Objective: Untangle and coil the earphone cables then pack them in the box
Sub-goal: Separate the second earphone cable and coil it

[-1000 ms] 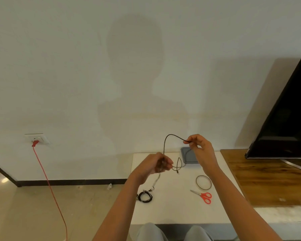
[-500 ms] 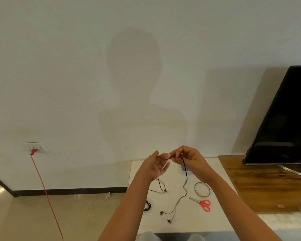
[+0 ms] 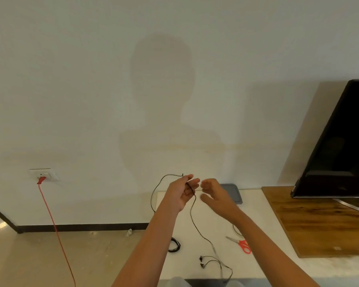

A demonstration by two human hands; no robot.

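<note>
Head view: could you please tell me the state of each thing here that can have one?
Left hand: fingers nearly straight, earphone cable draped across them.
Right hand: open, holding nothing.
Earphone cable: uncoiled, earbuds on the table.
Second cable: coiled, on the table.
Grey box: open or lidded, cannot tell.
Scissors: closed.
Television: screen dark.
Red plug: in the wall socket.

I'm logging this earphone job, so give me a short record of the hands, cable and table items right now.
Left hand: raised, cable across its fingers; grip unclear
Right hand: open, holding nothing
Earbuds: on table
Coil: table's left edge
Scissors: on table
Box: behind right hand
</note>
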